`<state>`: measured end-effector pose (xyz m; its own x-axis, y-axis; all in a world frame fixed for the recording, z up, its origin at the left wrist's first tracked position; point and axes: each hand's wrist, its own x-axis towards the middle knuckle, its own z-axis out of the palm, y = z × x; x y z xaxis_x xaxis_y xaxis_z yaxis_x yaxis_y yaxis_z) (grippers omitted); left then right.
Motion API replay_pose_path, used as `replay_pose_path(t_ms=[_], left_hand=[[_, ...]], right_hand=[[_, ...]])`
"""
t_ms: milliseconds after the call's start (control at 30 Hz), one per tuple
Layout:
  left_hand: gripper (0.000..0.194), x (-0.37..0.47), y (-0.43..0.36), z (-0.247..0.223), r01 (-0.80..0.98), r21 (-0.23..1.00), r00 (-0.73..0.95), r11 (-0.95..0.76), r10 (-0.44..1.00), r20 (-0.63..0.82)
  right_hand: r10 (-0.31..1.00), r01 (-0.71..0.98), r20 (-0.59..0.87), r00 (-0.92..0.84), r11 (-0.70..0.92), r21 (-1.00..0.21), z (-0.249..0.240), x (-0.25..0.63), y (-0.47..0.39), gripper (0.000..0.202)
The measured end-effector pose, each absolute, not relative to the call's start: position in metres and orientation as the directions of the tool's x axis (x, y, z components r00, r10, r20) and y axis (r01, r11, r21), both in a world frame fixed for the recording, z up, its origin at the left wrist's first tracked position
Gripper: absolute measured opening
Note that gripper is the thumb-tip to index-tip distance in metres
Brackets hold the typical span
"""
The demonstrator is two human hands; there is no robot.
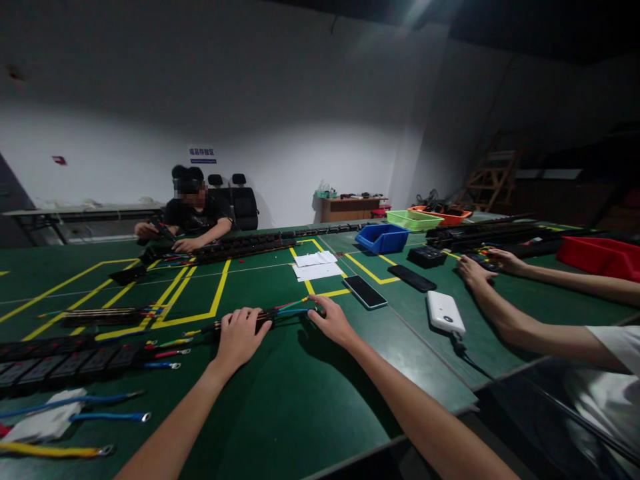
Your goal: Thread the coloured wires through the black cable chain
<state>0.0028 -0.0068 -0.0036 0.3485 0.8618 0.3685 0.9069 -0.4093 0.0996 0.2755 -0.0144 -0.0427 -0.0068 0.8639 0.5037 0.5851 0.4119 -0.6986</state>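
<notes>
My left hand (243,335) is wrapped over a dark bundle of wires (270,315) lying just above the green table. Yellow-tipped wire ends stick out to the left of that hand. On the right side, red, green and blue wires (293,307) fan out toward my right hand (331,320), whose thumb and fingers close around their ends. My fingers hide part of the bundle and the exact grip. Left of my hands lie black socket strips (65,363) with blue, red and green-yellow leads ending in ring terminals.
Beyond my hands are white papers (316,267), a phone (365,292), a second black phone (413,278) and a white power bank (445,312). A co-worker's hands (477,267) work at right, near a red bin (600,257). Another person (195,213) sits opposite; a blue bin (383,238) stands behind.
</notes>
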Motion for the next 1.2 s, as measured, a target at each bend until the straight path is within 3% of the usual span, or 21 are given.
replay_pose_path(t_ms=[367,767,1200], left_hand=[[0.051,0.0,-0.004,-0.009,0.902,0.124,0.343,-0.414,0.86,0.376],[0.05,0.0,-0.005,-0.01,0.904,0.097,0.344,-0.416,0.844,0.413],[0.052,0.001,-0.009,-0.004,0.902,0.135,0.342,-0.409,0.871,0.354]], right_hand=[[0.864,0.541,0.501,0.043,0.401,-0.739,-0.035,0.273,-0.019,0.017],[0.862,0.566,0.506,0.032,0.402,-0.72,-0.046,0.273,-0.013,0.043],[0.877,0.577,0.479,0.042,0.37,-0.728,-0.038,0.273,-0.019,0.02]])
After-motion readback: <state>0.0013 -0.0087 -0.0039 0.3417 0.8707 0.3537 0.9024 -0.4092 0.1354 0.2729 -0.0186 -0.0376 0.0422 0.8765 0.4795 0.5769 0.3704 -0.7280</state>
